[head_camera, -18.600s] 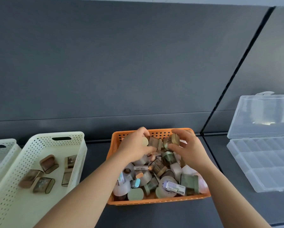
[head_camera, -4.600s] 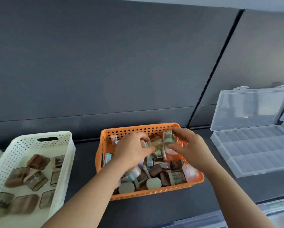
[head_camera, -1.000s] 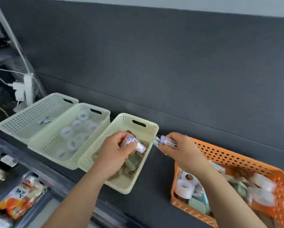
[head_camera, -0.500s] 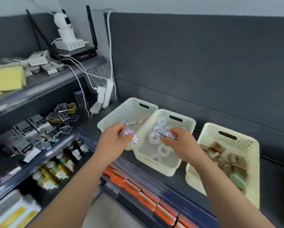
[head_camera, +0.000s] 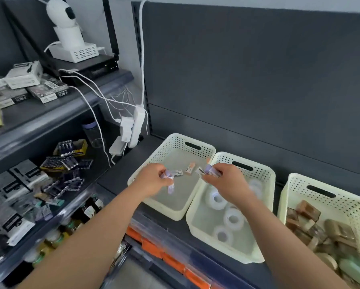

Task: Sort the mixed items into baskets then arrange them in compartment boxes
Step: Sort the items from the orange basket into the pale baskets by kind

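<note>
The left basket (head_camera: 160, 151) lies under the left hand (head_camera: 153, 181); the middle basket (head_camera: 266, 170) lies under the right hand (head_camera: 224, 181). The left hand pinches small purple packs (head_camera: 169, 181) over its basket's floor. The right hand pinches more above the two touching rims. If let go there, they could fall among the tape rolls (head_camera: 217, 200) below that wrist and spoil the sort.

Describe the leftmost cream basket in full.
The leftmost cream basket is a rectangular plastic bin with perforated walls, a slot handle in its far end and a smooth floor. It sits on the dark shelf, its right side against the tape-roll basket. Small packets lie inside; the left hand holds purple packets above it.
</note>
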`<state>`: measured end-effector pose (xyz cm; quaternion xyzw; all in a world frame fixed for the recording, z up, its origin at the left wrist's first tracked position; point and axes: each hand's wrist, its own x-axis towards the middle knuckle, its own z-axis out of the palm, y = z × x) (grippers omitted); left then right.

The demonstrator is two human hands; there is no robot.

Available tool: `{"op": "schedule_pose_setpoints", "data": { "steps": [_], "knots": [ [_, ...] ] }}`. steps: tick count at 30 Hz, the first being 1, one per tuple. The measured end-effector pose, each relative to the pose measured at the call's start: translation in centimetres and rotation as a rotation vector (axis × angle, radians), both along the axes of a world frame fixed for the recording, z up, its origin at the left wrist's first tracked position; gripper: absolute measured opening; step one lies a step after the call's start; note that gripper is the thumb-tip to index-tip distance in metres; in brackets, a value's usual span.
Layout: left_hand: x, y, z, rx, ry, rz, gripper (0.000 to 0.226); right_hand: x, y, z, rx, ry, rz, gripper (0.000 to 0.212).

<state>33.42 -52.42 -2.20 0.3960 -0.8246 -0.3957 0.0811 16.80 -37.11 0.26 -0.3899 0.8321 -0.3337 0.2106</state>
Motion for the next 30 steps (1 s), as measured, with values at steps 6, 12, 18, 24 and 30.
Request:
{"op": "schedule_pose_setpoints", "data": {
  "steps": [6,12,18,24,30],
  "knots": [
    [-2.9,-2.7,-2.9,-0.051,-0.32,-0.194,0.019,-2.2,-4.3,-1.5,0.043,0.048,0.05,0.034],
    [-2.9,-4.5,-3.6,-0.254,-0.218,-0.156,0.003,-2.2,-8.1,-2.3,0.173,0.218,0.21,0.024],
    [-2.2,-5.4,-2.4,-0.396,-0.219,-0.196,0.017,-1.0,-10.7,-3.6,0.485,0.445,0.381,0.021],
    [-0.2,-5.8,-1.2,-0.534,-0.142,-0.322,0.027,0.3,-9.8,-2.9,0.414,0.448,0.196,0.038],
    [-1.0,-4.9,1.0,-0.585,-0.021,-0.515,0.029,3.5,-4.6,-0.2,0.28,0.391,-0.092,0.048]
  ]
}}
